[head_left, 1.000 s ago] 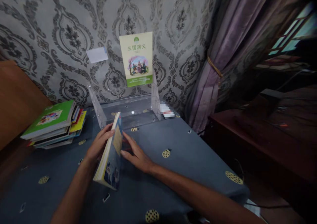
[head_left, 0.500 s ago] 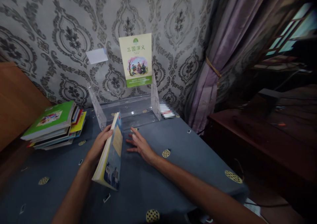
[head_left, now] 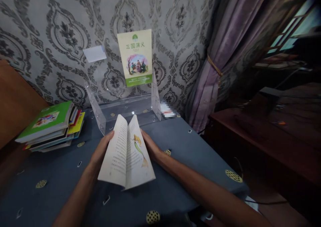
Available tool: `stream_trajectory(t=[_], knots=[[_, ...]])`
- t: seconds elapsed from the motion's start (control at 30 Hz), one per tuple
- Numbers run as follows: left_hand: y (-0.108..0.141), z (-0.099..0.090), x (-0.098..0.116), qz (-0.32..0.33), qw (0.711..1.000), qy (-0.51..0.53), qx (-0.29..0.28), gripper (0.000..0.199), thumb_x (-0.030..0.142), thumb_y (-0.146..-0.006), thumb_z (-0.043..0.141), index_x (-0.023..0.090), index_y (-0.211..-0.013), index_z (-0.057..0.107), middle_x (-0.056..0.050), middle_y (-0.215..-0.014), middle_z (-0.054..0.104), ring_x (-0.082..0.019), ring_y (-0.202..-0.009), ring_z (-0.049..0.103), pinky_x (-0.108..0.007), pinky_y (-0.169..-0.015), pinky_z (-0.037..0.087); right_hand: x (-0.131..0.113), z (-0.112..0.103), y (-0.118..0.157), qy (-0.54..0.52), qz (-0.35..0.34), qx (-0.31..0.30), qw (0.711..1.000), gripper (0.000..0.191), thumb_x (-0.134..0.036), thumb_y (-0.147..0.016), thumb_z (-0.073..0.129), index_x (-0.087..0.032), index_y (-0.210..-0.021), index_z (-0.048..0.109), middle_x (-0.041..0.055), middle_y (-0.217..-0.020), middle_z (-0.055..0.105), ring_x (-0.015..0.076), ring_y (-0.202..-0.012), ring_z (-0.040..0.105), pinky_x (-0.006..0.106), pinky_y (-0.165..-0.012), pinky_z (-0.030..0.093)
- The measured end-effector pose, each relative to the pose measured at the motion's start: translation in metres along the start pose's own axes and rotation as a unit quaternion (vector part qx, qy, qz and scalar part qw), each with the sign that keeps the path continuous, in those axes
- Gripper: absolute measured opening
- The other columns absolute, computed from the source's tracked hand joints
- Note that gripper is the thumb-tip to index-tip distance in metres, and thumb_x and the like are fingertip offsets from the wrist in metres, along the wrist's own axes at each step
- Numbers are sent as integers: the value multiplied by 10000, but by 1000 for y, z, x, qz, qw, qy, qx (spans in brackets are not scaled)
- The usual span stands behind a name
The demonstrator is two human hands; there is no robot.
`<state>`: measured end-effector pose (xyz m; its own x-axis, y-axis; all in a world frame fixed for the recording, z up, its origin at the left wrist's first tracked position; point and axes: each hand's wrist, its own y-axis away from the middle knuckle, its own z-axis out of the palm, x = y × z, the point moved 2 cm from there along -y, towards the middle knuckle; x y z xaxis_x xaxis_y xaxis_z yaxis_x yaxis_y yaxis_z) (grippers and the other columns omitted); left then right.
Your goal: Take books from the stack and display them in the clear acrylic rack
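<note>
An open book [head_left: 117,153] with printed text on its left page and a mermaid-like picture on its right page is held over the blue tablecloth. My left hand [head_left: 101,146] grips its left edge, thumb at the page margin. On the right side, my right hand [head_left: 149,145] supports the book, its fingers mostly hidden behind the pages. Beyond the book stands a clear plastic rack [head_left: 96,111], with a green and cream book [head_left: 136,61] upright at its upper right and a white card [head_left: 94,53] at its upper left.
A stack of books [head_left: 50,126] topped by a green one lies at the left of the table [head_left: 185,160]. A pixelated item [head_left: 167,110] is right of the rack. A purple curtain [head_left: 213,63] and dark red desk [head_left: 260,133] stand at the right.
The book was closed in my left hand and is now spread open. My right hand has moved from free space beside it onto its right side. The view has shifted slightly.
</note>
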<state>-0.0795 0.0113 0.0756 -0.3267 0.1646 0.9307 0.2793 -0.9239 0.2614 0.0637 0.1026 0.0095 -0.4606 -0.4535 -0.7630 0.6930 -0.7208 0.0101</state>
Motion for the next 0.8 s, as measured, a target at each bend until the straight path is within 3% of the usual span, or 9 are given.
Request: stream_trajectory(t=[0.17,0.23,0.37,0.53,0.7,0.8], knots=[[-8,3,-10,36,999,-20,-8,649,668,-672,734,179,-1099,714,-143,-1288,662,-370,-1207,585,-406,-862,513,-9,-1,1,28,6,8,1000,674,-701,-631,777,-201,-1070,673,57,-1033,744,267,-994,680,402,-904,530],[-12,2,-15,48,998,-50,-2,683,703,-656,724,184,-1100,712,-149,-1354,619,-381,-1280,525,-425,-910,485,-12,0,2,23,24,-5,999,712,-733,-651,743,-184,-1098,666,80,-1056,739,274,-997,684,408,-914,530],[-12,4,-23,78,986,-148,4,605,615,-680,754,192,-1111,712,-117,-1232,681,-339,-1214,564,-377,-902,475,-17,1,6,21,53,-59,997,740,-758,-700,688,-160,-1136,653,114,-1083,730,271,-972,695,407,-893,550],[-11,5,-25,119,973,-197,23,461,453,-680,793,214,-1067,722,-79,-1149,690,-306,-1105,607,-332,-845,497,-24,-5,9,71,65,-96,991,670,-481,-714,823,-236,-1283,568,50,-1076,732,188,-840,716,297,-728,581],[-10,4,-27,165,952,-252,52,443,473,-747,741,227,-1112,689,-88,-1216,658,-306,-1208,548,-382,-1021,421,-20,-6,8,68,90,-103,988,688,-354,-665,857,-229,-1276,565,11,-947,745,149,-747,712,251,-677,581],[-10,3,-30,143,965,-210,57,489,504,-776,714,238,-1180,644,-83,-1311,613,-293,-1286,494,-392,-1092,364,-14,-4,7,43,79,-96,991,702,-307,-641,867,-219,-1266,560,13,-950,745,154,-753,713,259,-682,582]])
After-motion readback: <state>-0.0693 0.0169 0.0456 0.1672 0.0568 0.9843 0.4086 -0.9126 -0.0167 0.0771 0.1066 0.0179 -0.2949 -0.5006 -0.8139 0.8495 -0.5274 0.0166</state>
